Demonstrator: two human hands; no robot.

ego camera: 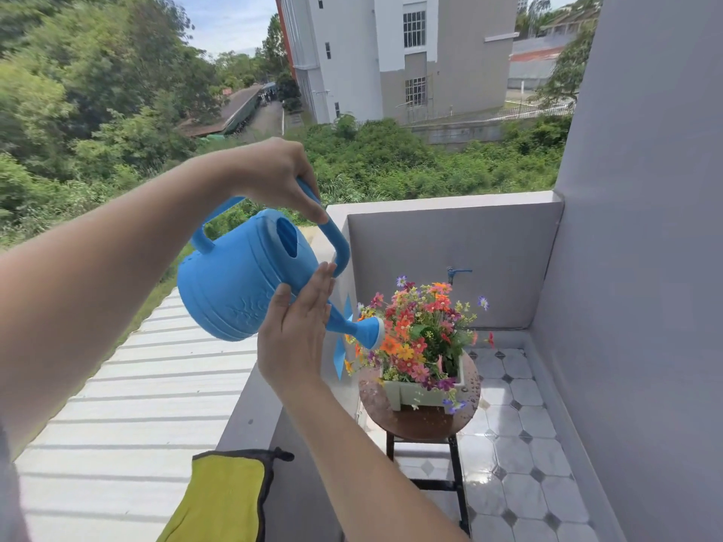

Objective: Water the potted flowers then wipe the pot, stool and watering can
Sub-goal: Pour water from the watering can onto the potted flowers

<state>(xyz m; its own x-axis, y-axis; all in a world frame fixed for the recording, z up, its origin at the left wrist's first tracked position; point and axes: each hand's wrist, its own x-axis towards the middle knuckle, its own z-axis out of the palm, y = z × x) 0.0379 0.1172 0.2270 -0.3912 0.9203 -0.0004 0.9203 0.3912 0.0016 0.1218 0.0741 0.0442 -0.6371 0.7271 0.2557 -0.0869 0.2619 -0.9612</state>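
My left hand [274, 176] grips the top handle of a blue watering can [231, 283], held in the air and tilted toward the right. Flat against the can's side near the spout base lies my right hand [297, 330], fingers straight. The spout's rose [371, 332] sits against the left side of the colourful flowers [422, 334]. These stand in a pale green rectangular pot [410, 393] on a round brown stool [422, 424] whose top is wet with droplets.
A yellow cloth with dark trim [227, 498] hangs over the balcony ledge [250, 416] at lower left. Grey walls close the balcony at the back and right. A blue tap [455, 272] sticks out of the back wall. The tiled floor [520, 463] looks wet.
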